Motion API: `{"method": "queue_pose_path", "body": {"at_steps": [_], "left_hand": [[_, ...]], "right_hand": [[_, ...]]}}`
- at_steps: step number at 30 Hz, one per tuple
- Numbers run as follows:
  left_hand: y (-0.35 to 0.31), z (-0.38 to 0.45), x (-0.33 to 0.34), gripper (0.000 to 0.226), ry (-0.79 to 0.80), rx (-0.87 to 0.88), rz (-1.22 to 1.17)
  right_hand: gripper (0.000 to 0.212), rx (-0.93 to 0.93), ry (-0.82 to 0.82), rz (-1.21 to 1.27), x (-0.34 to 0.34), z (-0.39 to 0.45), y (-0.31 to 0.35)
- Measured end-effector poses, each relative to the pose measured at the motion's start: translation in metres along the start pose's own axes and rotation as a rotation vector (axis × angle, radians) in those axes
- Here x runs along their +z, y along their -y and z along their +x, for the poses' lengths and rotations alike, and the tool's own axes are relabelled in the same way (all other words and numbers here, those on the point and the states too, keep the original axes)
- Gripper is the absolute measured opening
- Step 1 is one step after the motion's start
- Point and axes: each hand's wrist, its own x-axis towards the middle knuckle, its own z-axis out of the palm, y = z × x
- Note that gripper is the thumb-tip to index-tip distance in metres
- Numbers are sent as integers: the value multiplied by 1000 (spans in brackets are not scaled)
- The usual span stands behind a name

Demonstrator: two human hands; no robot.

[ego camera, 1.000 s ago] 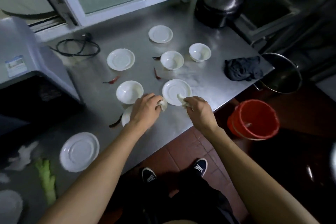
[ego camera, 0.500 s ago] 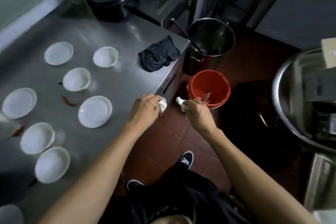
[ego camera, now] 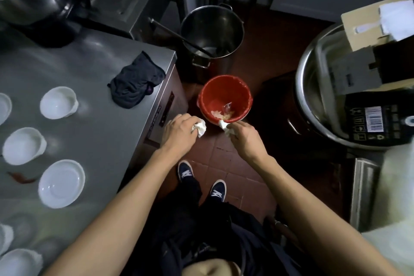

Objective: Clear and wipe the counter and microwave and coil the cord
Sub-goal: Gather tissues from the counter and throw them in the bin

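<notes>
To bin the scraps cleanly, the right hand (ego camera: 243,139), pinching a white wad (ego camera: 224,126) at the red bucket (ego camera: 226,98) rim mid-frame, should release over the opening, then the left hand (ego camera: 179,133), clutching its own white scrap (ego camera: 200,127) beside the counter (ego camera: 100,119) edge; microwave and cord lie out of frame.

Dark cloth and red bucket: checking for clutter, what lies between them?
In the head view, only the counter's corner edge and dark floor lie between the dark cloth and the red bucket.
</notes>
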Motion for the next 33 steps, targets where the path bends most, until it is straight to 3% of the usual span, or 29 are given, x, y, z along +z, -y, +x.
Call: {"method": "queue_pose_path", "body": {"at_steps": [6,21,33], "left_hand": [[4,62,15,25,71,14,-29],[30,217,62,32,292,-62,-99],[61,301,210,33,438,-223,-74]], "right_hand": [[13,39,-44,-19,-16,47,-13],[23,277,86,-45,-7,175,-66],[22,392,286,57,85,250,-207]]}}
